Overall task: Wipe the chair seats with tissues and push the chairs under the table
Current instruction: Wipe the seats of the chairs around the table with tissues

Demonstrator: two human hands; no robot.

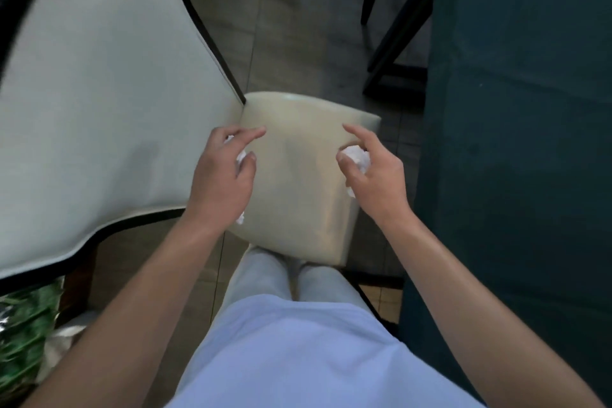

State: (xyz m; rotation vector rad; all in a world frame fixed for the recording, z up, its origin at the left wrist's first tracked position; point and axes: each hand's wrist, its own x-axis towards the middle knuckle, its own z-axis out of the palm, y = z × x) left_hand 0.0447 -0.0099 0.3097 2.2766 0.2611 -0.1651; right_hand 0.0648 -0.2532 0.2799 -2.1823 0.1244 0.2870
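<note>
Though mostly hidden in the palms, a crumpled white tissue (241, 156) sits clamped in the left hand (221, 175) and another tissue wad (357, 157) in the right hand (374, 172), forefingers extended above the cream padded chair seat (298, 182); the dark-green-draped worktop (516, 109) stands close at 3 o'clock.

left hand (221, 172), right hand (372, 169), seemingly half-curled

smooth cream chair seat (298, 175), crumpled paper tissue (357, 156)
</note>
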